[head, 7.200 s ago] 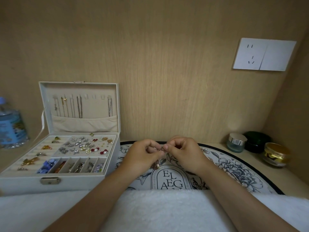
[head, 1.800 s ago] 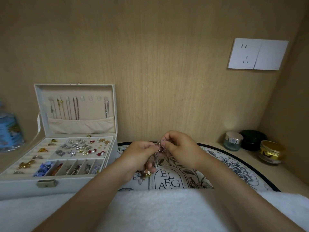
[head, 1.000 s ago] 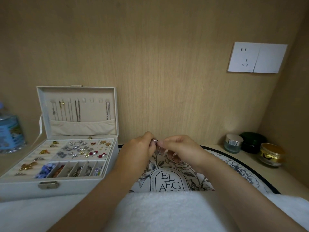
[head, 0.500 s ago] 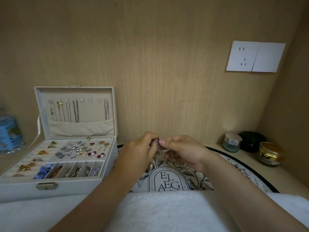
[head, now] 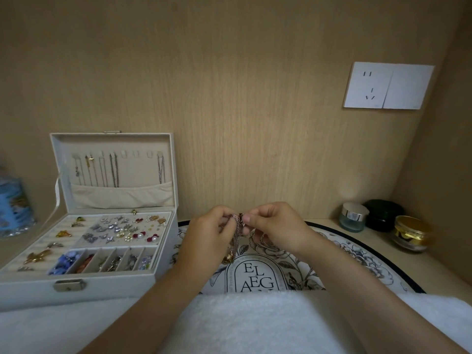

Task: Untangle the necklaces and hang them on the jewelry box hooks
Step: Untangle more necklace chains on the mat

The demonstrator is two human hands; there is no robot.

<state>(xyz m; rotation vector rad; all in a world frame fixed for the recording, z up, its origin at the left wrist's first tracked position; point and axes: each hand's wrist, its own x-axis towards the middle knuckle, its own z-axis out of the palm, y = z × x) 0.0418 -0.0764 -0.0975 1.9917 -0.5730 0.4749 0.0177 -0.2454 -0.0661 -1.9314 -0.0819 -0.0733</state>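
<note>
Far left edge of the surface: water bottle (head: 12,208), blue label, cut off by the frame. Next to it, front-left: jewelry box (head: 107,284), open, lid upright by the back wall. Row of hooks (head: 135,154) across the lid. Hung chains (head: 113,171) sit on the left hooks, plus one on the far-right hook; the hooks between them are bare. Chain ends drop into the fabric pocket (head: 122,196). The tray below holds earrings and studs at the back, with small compartments of beads along the front. Centre, raised over the mat (head: 357,256) near the back edge: left hand (head: 208,235), fingers (head: 226,221) curled and pinching the tangled necklaces (head: 236,235). Right hand (head: 277,226) is just beside it, thumb and forefinger pinching the top of the same bundle, other fingers curled. Fingertips of the two hands almost meet. The bundle hangs down between the hands, gold piece at its low end. Cannot tell if it touches the mat. The mat is round, floral print, black rim, lettering in the middle. White towel (head: 255,325) runs along the front edge and covers the near part of the mat, with both forearms over it. Back-right corner: three jars close together, clear one with silver lid (head: 353,217), dark green one (head: 383,218), gold one (head: 411,233). Wall socket (head: 388,85) is up on the back wall above them.
</note>
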